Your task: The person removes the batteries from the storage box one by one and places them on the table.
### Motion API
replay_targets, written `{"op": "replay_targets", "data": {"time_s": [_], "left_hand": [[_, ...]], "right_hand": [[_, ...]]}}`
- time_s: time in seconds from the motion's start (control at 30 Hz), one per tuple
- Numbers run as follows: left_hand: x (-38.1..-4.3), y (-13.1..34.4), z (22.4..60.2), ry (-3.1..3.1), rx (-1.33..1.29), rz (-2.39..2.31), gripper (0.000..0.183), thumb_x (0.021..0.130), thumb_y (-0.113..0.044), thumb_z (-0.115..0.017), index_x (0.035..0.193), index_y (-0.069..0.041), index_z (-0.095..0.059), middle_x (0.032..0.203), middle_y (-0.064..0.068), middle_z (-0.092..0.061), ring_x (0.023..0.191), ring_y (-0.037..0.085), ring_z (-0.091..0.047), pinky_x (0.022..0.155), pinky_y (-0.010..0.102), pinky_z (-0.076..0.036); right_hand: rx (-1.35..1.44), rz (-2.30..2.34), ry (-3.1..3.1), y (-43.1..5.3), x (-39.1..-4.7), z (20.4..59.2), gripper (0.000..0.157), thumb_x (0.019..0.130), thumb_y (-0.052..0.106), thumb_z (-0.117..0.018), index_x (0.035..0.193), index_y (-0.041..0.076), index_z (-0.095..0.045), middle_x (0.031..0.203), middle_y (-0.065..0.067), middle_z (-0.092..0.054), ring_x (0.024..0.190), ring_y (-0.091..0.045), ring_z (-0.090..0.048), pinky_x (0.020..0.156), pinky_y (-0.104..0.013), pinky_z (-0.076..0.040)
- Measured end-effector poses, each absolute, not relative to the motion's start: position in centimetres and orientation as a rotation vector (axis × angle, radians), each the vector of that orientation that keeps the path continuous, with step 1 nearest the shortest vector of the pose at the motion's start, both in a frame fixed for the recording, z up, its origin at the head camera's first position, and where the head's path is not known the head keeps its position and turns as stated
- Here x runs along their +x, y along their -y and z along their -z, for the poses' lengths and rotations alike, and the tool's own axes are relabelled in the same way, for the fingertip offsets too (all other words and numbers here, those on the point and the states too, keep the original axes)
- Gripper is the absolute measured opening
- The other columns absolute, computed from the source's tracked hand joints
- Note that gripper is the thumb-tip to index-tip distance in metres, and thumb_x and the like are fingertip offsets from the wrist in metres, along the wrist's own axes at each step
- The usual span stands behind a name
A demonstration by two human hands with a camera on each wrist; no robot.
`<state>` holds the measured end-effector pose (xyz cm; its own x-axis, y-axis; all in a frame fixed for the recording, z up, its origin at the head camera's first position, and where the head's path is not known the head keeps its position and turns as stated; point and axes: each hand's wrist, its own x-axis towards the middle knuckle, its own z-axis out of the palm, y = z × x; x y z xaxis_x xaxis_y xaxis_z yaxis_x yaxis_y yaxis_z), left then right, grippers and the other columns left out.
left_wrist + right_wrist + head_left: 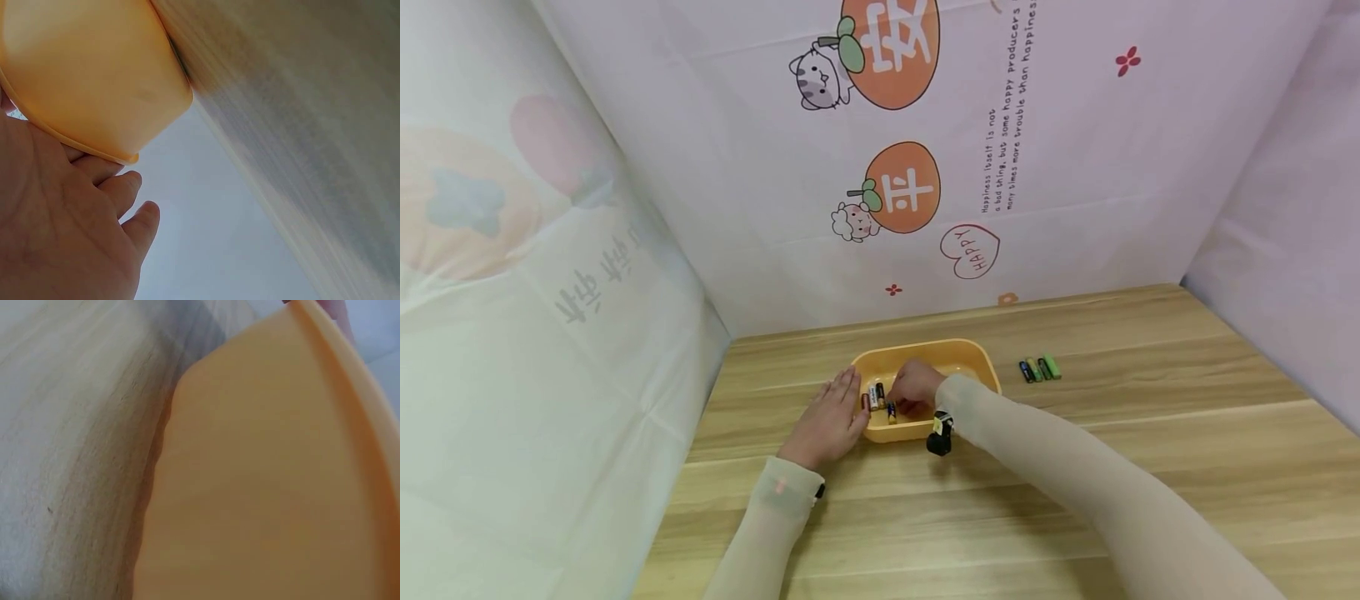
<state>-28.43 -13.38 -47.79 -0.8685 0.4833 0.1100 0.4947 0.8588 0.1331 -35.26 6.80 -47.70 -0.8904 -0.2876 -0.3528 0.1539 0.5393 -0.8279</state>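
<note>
- Fingers of your left hand (826, 423) are straight and mostly together in the head view, lying against the left rim of the orange tray (901, 432), just below the centre of the frame; nothing is gripped there
- Your right hand (917, 383) is inside that tray with its fingers curled, fingertips at the upper end of the blue-and-yellow battery (892, 413); you cannot tell whether they pinch it, since the thumb is hidden
- Side by side at the tray's left end you have a red battery (865, 402), a white battery (873, 397) and a black-and-gold battery (881, 395); those three look settled
- By judgement, the blue-and-yellow one is the piece in hand, just right of and nearer you than the three
- Right of the tray, a row of four batteries (1035, 369) lies neatly on the wood-grain table (880, 525); that set looks finished, leaving little visible to sort, though your right hand may hide more
</note>
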Motion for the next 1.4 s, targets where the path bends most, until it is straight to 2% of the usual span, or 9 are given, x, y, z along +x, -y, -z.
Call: {"op": "replay_targets", "data": {"time_s": [0.23,0.4,0.7,0.9,1.2,1.4], "left_hand": [[-28.5,13.3,47.8,2.962,-0.784,0.246,0.063,0.106,-0.037,-0.032,0.154,0.000,-0.016,0.161,0.012,-0.012,0.147,0.025,-0.010,0.117,0.041,-0.013],[-28.5,13.3,47.9,2.953,-0.791,0.248,0.063,0.105,-0.036,-0.033,0.153,0.002,-0.019,0.160,0.013,-0.013,0.146,0.028,-0.015,0.117,0.044,-0.016],[-28.4,13.3,48.1,2.953,-0.789,0.266,0.064,0.105,-0.038,-0.032,0.154,0.001,-0.019,0.161,0.014,-0.013,0.147,0.027,-0.012,0.117,0.043,-0.013],[-28.5,13.4,48.1,2.946,-0.783,0.260,0.064,0.105,-0.038,-0.032,0.154,0.001,-0.018,0.161,0.013,-0.012,0.147,0.027,-0.012,0.117,0.044,-0.014],[-28.4,13.3,48.2,2.955,-0.768,0.266,0.065,0.105,-0.040,-0.031,0.155,-0.001,-0.016,0.161,0.012,-0.012,0.147,0.026,-0.011,0.117,0.045,-0.016],[-28.4,13.3,48.1,2.967,-0.770,0.229,0.066,0.105,-0.042,-0.026,0.155,-0.001,-0.014,0.161,0.012,-0.010,0.147,0.026,-0.011,0.117,0.044,-0.015]], "right_hand": [[-0.127,1.243,-2.375,-6.6,-35.3,47.5,0.017,0.078,0.013,-0.081,0.071,0.001,-0.070,0.069,-0.014,-0.067,0.056,-0.022,-0.062,0.052,-0.036,-0.056],[-0.156,1.200,-2.394,-6.5,-35.6,48.0,0.015,0.078,0.011,-0.080,0.069,0.002,-0.072,0.064,-0.012,-0.066,0.051,-0.019,-0.059,0.047,-0.033,-0.054],[-0.193,1.147,-2.425,-6.7,-34.8,47.3,0.015,0.080,0.009,-0.079,0.070,0.000,-0.073,0.067,-0.013,-0.068,0.057,-0.024,-0.064,0.056,-0.038,-0.058],[-0.211,1.057,-2.492,-6.8,-35.1,47.4,0.019,0.080,0.014,-0.081,0.067,0.003,-0.073,0.065,-0.012,-0.068,0.055,-0.022,-0.064,0.052,-0.035,-0.056],[-0.240,1.025,-2.536,-7.3,-35.6,47.8,0.016,0.080,0.009,-0.071,0.064,0.004,-0.071,0.062,-0.011,-0.066,0.053,-0.023,-0.064,0.049,-0.036,-0.056],[-0.263,1.032,-2.579,-7.6,-35.7,47.6,0.020,0.079,0.009,-0.073,0.060,0.006,-0.067,0.059,-0.008,-0.063,0.050,-0.020,-0.060,0.046,-0.034,-0.053]]}}
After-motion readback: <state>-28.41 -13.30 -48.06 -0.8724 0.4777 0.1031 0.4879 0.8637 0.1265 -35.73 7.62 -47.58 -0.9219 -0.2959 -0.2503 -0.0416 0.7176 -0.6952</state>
